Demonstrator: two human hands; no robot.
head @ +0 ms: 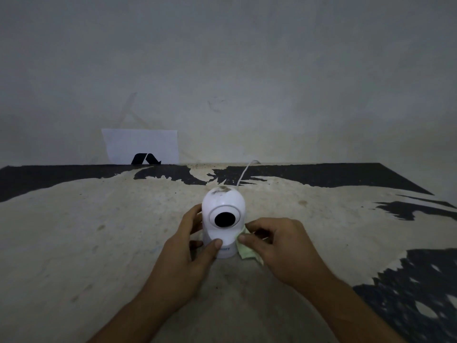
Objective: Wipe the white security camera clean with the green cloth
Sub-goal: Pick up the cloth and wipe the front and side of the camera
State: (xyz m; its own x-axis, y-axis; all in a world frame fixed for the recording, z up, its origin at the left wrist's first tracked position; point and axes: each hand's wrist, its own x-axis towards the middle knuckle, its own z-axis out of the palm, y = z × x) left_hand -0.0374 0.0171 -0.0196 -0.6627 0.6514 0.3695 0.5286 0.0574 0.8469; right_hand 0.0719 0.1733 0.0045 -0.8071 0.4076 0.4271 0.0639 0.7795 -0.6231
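Observation:
The white security camera [223, 206] stands upright in the middle of a worn table, its black lens facing me. A brownish dirt smudge marks the top of its dome. My left hand [185, 248] grips the camera's base from the left, thumb across the front. My right hand [279, 246] holds the pale green cloth [244, 252], pressing it against the lower right side of the camera's base. Most of the cloth is hidden under my fingers.
A white cable [243, 173] runs from behind the camera to the table's back edge. A white sheet with a black mark [141, 146] leans on the grey wall at back left. The tabletop [99, 231] is beige with peeling black patches.

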